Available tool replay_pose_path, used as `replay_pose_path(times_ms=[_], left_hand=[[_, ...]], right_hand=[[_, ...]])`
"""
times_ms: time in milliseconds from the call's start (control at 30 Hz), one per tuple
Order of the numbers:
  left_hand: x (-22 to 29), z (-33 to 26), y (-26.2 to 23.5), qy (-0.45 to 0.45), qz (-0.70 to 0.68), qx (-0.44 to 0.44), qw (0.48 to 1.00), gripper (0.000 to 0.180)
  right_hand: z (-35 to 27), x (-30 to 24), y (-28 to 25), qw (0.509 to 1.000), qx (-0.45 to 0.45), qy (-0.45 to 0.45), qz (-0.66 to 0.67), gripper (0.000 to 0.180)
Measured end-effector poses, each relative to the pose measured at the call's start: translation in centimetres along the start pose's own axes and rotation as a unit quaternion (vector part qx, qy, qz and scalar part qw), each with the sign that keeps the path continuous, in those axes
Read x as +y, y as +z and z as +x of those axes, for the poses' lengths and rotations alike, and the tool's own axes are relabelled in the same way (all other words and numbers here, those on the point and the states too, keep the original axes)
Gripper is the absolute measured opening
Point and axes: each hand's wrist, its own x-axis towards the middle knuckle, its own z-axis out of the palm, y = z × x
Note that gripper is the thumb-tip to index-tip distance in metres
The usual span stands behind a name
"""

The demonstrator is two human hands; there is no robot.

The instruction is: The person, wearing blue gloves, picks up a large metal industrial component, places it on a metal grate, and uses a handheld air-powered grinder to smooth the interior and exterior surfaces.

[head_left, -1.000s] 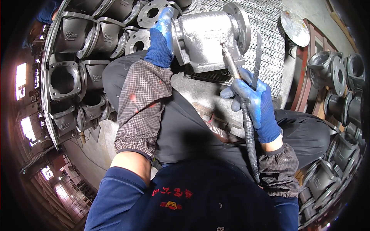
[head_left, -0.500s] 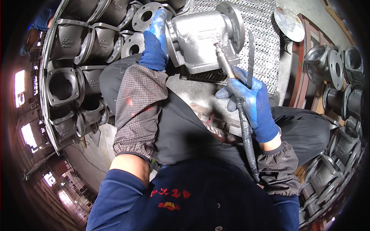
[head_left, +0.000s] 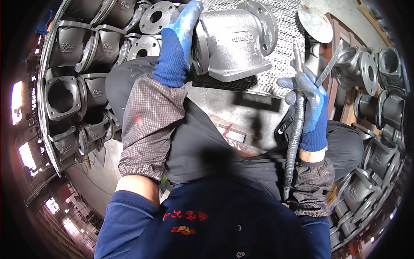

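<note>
A grey cast-metal valve body [head_left: 235,43] with round flanges sits tilted on a metal mesh surface in front of me. My left hand [head_left: 183,26], in a blue coated glove, is closed on its left flange; some of the fingers are hidden behind it. My gloved right hand [head_left: 311,97] is closed round a slim rod-like tool [head_left: 297,56] with a dark, ribbed hose [head_left: 294,142] running down from it. A flat, narrow metal strip, perhaps a file [head_left: 330,64], also sticks up from that hand. Both tips are apart from the casting.
Rows of similar castings [head_left: 69,45] are stacked at the left. More flanged castings [head_left: 358,190] stand at the right. Beyond my right hand are a round paint-spotted plate [head_left: 315,23] and a reddish frame [head_left: 334,84]. My spread legs [head_left: 202,142] flank the work spot.
My right hand has moved right, away from the casting, taking the tool's tip off its surface. The strip now leans right. My left hand keeps its hold on the flange.
</note>
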Motion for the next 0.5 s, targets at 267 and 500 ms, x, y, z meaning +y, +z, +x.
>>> replay_pose_path(times_ms=[267,500], left_hand=[[3.9,1.6,1.5,-0.338,-0.433,0.033,0.835,0.034],[5.0,2.7,1.9,-0.405,-0.502,0.051,0.763,0.032]], right_hand=[[0.6,0.5,-0.9,1.0,-0.018,0.005,0.0,0.044],[3.2,0.9,-1.6,0.986,-0.108,-0.038,-0.121,0.04]])
